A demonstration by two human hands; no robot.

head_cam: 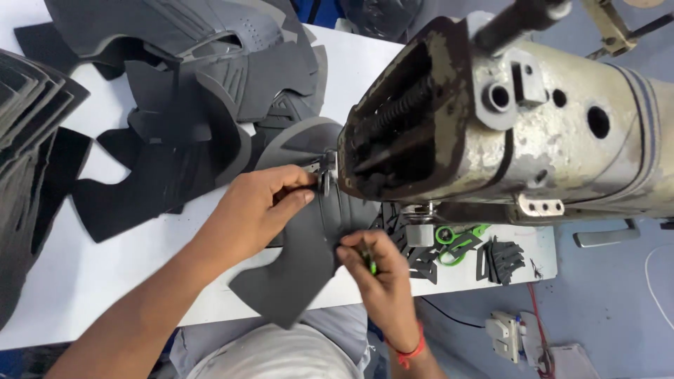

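A grey fabric piece (302, 260) lies under the head of a worn industrial sewing machine (505, 119), reaching from the needle area to the table's near edge. My left hand (256, 210) presses its upper part beside the presser foot (325, 172), fingers pinched on the cloth. My right hand (375, 270) grips the piece's right edge and also holds a small green-handled tool (370, 265). An orange band circles my right wrist.
Stacks of dark grey cut fabric pieces (189, 84) cover the white table (91, 267) at left and back. Green-handled scissors (456, 242) and small black cut parts (502, 260) lie under the machine arm. A white power strip (505, 333) sits on the floor.
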